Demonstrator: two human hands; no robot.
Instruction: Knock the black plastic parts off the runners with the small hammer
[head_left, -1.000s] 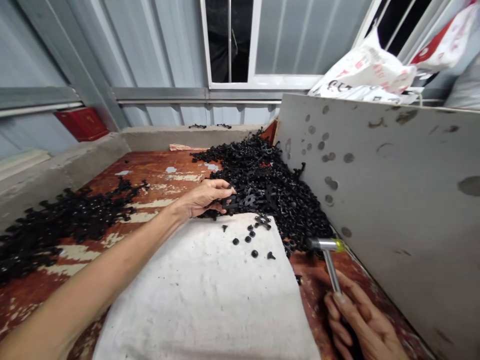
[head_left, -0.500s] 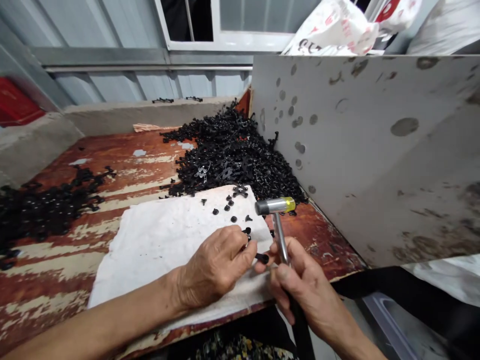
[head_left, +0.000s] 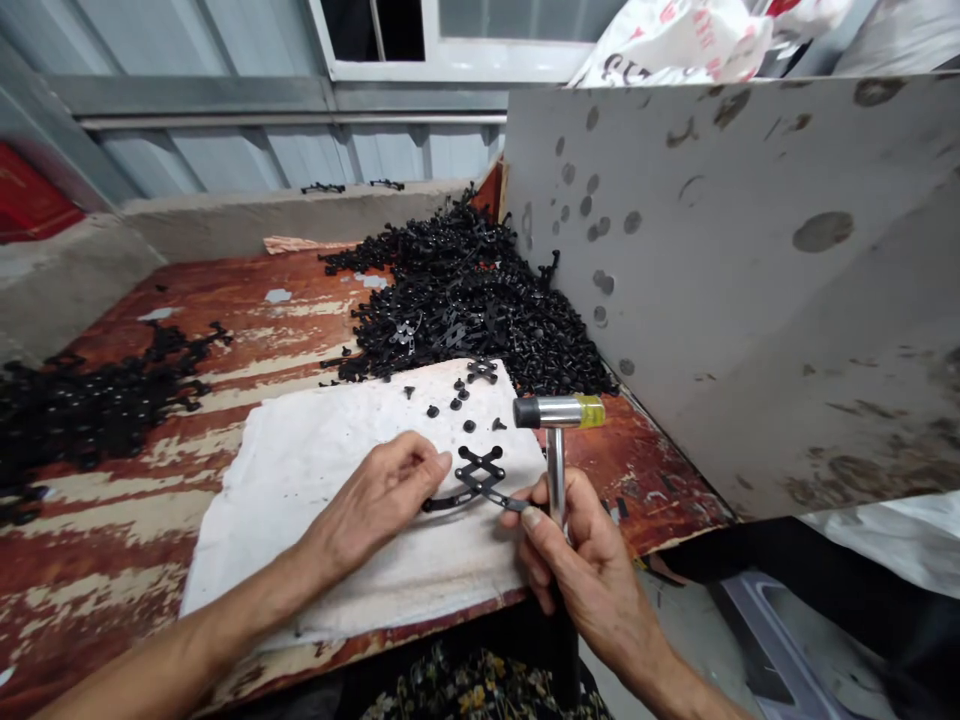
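My right hand grips a small two-faced hammer, head up, with one black face and one yellow face. Its thumb and fingertip also pinch one end of a black scissor-shaped linkage. The linkage is spread into a cross over a white cloth. Close to the linkage's other long arm is my left hand, thumb and fingers drawn together; whatever may be between them is hidden. Several small black caps and a smaller crossed black piece lie on the cloth's far part.
Behind the cloth rises a large heap of black parts. Another pile of black linkages lies at the left on the worn red-brown tabletop. A stained grey panel borders the right side. White bags sit beyond it.
My left hand has moved left, away from my right hand. The black linkage, mostly hidden before, now shows spread open between the hands. The hammer remains in my right hand.
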